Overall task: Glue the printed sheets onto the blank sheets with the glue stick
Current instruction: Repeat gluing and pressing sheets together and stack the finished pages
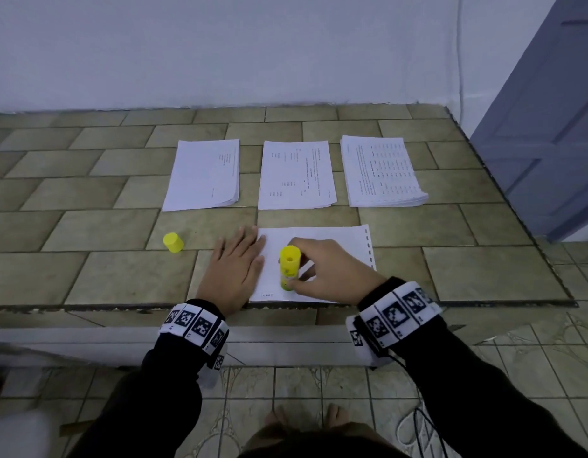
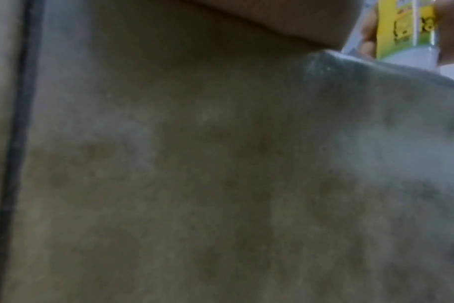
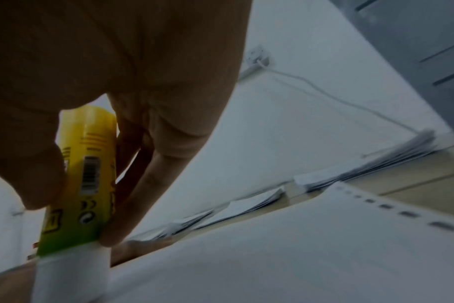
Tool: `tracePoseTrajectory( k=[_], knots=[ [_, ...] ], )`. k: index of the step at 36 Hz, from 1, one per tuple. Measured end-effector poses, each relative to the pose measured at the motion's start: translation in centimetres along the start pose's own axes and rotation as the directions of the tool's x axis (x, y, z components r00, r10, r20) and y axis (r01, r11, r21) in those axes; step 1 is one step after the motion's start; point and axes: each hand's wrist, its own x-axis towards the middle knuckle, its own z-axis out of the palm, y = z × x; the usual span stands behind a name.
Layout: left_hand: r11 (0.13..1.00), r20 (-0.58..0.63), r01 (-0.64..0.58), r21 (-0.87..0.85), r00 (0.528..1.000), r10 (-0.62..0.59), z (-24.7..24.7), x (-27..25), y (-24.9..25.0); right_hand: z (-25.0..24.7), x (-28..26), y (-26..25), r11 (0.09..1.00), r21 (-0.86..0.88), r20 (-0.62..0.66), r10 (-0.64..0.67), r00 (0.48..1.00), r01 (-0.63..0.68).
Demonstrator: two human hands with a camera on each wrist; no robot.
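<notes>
Tiled stone-look desk point(image 1: 97, 226): front lip runs right under both wrists, right edge slopes off toward the blue-grey door point(image 1: 550, 127). Open room is mostly left half and the strip between the rows.

Three stacks of printed white paper sheets point(image 1: 297, 175) sit in a row at the back, well apart from the work. Thickest stack, far right, is near the desk's right edge; a wide elbow swing could fan it off.

White sheet w/ punched holes down its right margin point(image 1: 335, 239) lies at the front, near edge almost on the desk lip. Risk: a hard stroke drags or wrinkles it, or glue runs past the paper onto tile.

Left hand point(image 1: 234, 269): grip spread flat, fingers on the sheet's left edge, pinning it. If it lifts, paper probably slides w/ the stick.

Right hand point(image 1: 332, 269): grip pinching the yellow glue stick point(image 1: 290, 266), upright, tip down on the sheet near its front edge.

Yellow cylindrical cap point(image 1: 173, 242) stands alone to the left; could roll off if knocked over.
</notes>
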Motion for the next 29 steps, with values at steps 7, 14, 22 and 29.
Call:
tracePoseTrajectory(
  k=[7, 14, 22, 29],
  knots=[
    [0.999, -0.007, -0.026, -0.047, 1.000, 0.026, 0.0, -0.1, -0.3, 2.0, 1.7, -1.3, 0.997, -0.022, 0.025, -0.075, 0.997, 0.076],
    [0.999, -0.010, -0.040, -0.030, 0.999, 0.039, 0.1, -0.2, -0.5, 2.1, 2.3, -1.1, 0.997, -0.016, 0.046, -0.079, 0.996, 0.080],
    [0.997, -0.024, -0.080, 0.005, 0.996, 0.081, 0.5, -0.1, -1.2, 2.8, 2.8, -0.4, 0.996, -0.033, 0.095, -0.081, 0.992, 0.084],
    [0.997, -0.078, -0.078, 0.009, 0.994, 0.079, 0.1, -0.2, -0.2, 1.4, 4.7, 0.1, 0.995, -0.079, 0.080, -0.059, 0.995, 0.065]
  ],
)
